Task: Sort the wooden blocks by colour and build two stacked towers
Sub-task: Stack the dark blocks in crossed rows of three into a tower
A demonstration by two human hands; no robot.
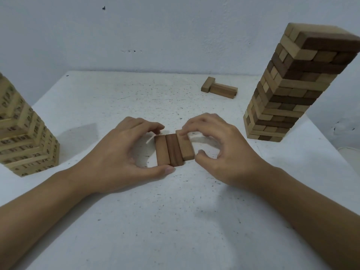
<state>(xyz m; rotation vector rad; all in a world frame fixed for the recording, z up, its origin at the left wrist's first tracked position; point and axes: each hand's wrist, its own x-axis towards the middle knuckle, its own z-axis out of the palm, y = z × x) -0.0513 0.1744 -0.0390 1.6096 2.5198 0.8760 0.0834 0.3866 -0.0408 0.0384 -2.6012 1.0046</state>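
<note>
Three-block row [171,149] lies flat mid-counter [175,221], long sides touching. Left hand [124,152] spans row: thumb at near ends, fingers at far ends. Right hand [224,149] pinches right block [186,146] end to end. Blocks likely light, rigid, smooth; grip by ends, nudge sides to square up.

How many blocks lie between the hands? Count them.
3: left block, by the left hand; dark middle block; right block, held by the right hand. None looks hidden.
</note>
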